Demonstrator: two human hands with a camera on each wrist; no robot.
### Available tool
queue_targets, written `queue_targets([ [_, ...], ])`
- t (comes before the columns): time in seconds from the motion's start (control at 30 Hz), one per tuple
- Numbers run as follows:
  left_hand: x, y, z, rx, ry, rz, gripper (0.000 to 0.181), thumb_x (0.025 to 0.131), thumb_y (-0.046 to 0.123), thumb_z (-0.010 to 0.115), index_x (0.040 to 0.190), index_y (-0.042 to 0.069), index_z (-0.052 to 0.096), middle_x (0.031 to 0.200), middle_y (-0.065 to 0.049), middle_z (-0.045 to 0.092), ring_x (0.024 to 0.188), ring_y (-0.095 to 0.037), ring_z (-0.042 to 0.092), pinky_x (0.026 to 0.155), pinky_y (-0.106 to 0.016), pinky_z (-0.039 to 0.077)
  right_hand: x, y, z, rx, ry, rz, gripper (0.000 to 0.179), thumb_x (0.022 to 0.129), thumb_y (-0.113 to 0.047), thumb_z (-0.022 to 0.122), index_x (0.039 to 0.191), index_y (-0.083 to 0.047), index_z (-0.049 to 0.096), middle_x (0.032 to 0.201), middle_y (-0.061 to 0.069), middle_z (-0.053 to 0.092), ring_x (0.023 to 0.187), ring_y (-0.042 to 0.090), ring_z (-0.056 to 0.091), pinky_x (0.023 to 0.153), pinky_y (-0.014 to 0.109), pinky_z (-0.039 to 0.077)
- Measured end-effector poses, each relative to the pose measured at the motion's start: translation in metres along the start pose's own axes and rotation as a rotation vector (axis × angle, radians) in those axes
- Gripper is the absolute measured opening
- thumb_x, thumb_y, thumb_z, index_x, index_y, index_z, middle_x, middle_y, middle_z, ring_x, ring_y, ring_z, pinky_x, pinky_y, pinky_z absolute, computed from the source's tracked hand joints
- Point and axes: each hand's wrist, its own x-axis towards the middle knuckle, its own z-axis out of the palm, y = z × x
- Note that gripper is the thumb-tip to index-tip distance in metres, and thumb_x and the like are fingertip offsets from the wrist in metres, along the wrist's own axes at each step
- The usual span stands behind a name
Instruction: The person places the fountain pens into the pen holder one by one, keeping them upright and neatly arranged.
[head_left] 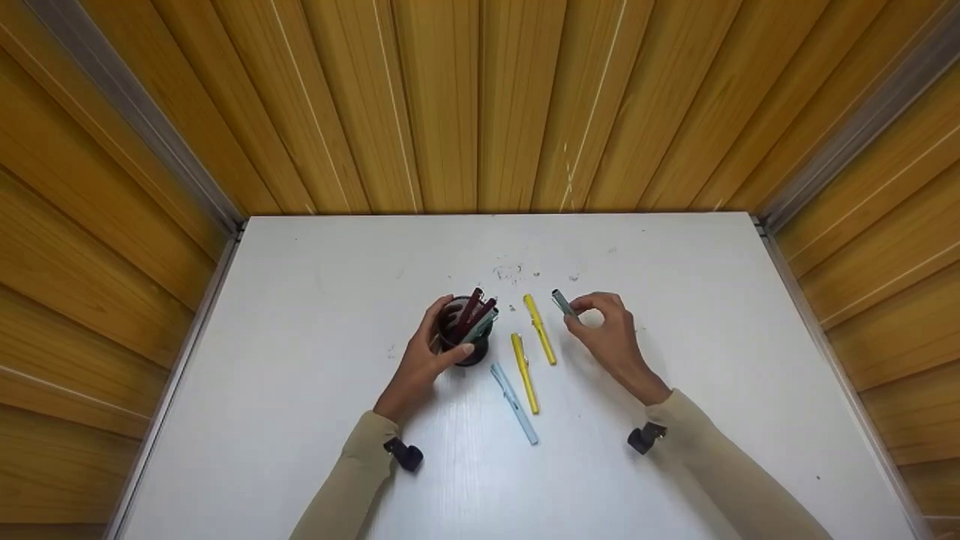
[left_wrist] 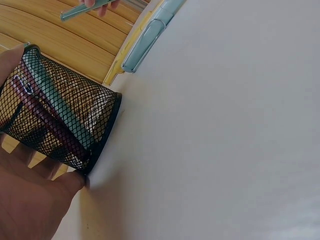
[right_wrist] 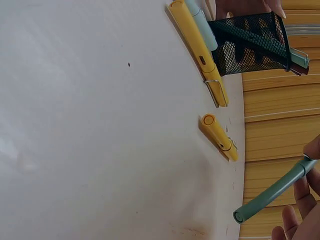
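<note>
over the white worktop (head_left: pixel 315 315), the left hand (head_left: pixel 421 358) grips the cup (left_wrist: pixel 64 109); to its right, past two yellow pens (head_left: pixel 540 331), the right hand (head_left: pixel 616 339) pinches a green pen (head_left: pixel 562 301) slanting far-left.

The white surface (head_left: pixel 300 315) is evenly lit in the head view, with faint shadows cast beside the sleeves (head_left: pixel 735 465); the wood-patterned walls (head_left: pixel 480 112) are splayed by a wide lens. In the left wrist view, the surface is greyed, softly shadowed near the mesh cup (left_wrist: pixel 113 117); in the right, pale glare is spread at left.
</note>
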Motion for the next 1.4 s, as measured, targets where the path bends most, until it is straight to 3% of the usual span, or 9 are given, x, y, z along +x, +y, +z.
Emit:
queue_targets([
  [0.33,0.0,-0.002,0.0,0.01,-0.003,0.002,0.093,0.098,0.037,0.086,0.173,0.037,0.032,0.171,-0.004,0.043,0.162,-0.027,0.037,0.133,-0.052,0.028,-0.003,-0.012,-0.002,0.021,-0.01,0.002,0.017,0.095,-0.005,0.084,0.112,-0.005,0.079,0.113,0.011,0.072,0.126,0.027,0.058,0.115,0.055,0.041],
  [0.67,-0.001,-0.001,0.001,0.018,0.003,0.008,0.093,0.098,0.037,0.086,0.173,0.035,0.031,0.172,-0.007,0.042,0.163,-0.03,0.036,0.133,-0.054,0.027,-0.005,-0.024,-0.002,0.06,-0.002,-0.049,0.017,0.094,-0.002,0.085,0.109,-0.004,0.079,0.109,0.009,0.075,0.123,0.026,0.059,0.113,0.056,0.04],
  [0.9,-0.002,0.001,0.002,0.018,0.002,-0.01,0.092,0.099,0.037,0.085,0.173,0.039,0.03,0.17,-0.005,0.045,0.161,-0.027,0.038,0.133,-0.05,0.029,-0.008,-0.028,-0.001,0.064,-0.005,-0.095,0.018,0.094,0.001,0.084,0.11,-0.003,0.079,0.11,0.01,0.075,0.124,0.029,0.06,0.116,0.056,0.038],
  [1.4,-0.001,0.001,0.002,0.029,0.003,-0.012,0.091,0.099,0.039,0.085,0.172,0.04,0.031,0.17,-0.004,0.045,0.16,-0.026,0.04,0.133,-0.049,0.03,-0.009,-0.04,0.0,0.076,-0.006,-0.104,0.019,0.094,-0.002,0.085,0.112,-0.006,0.08,0.111,0.008,0.077,0.125,0.028,0.062,0.118,0.058,0.038],
])
